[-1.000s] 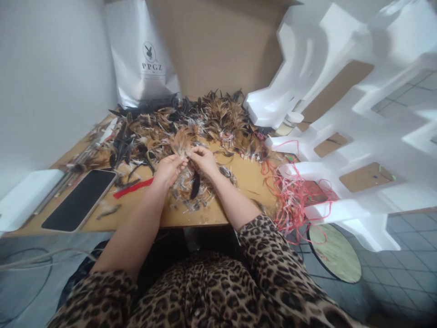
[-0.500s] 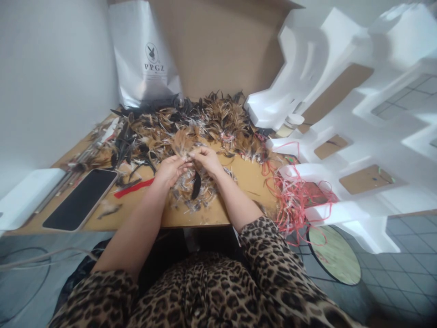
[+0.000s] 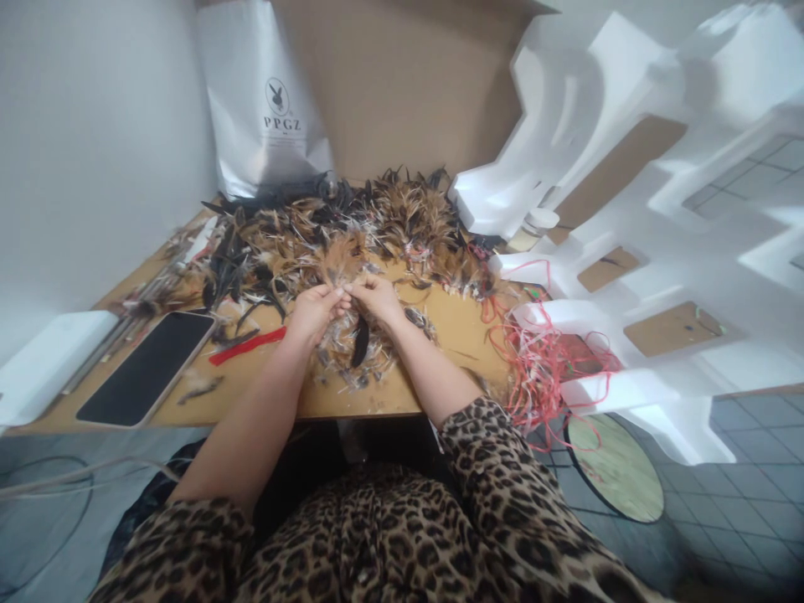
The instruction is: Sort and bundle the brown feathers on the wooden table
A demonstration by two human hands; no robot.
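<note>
My left hand (image 3: 312, 310) and my right hand (image 3: 377, 297) meet fingertip to fingertip over a small wooden table (image 3: 458, 327). Both pinch the base of a brown feather bundle (image 3: 339, 261) that fans out just beyond them. A large heap of brown, black and white feathers (image 3: 352, 222) covers the back of the table. Under my wrists lies a smaller scatter of loose feathers (image 3: 358, 352), one long and black.
A black phone (image 3: 147, 366) lies face up at the left, a red strip (image 3: 246, 345) beside it. Tangled red strings (image 3: 540, 360) hang off the right edge. White foam packing (image 3: 628, 209) stands on the right, a silver bag (image 3: 267, 100) and cardboard at the back.
The hands have stayed together at the same spot with the bundle; only small finger movements and a slight shift of the view.
</note>
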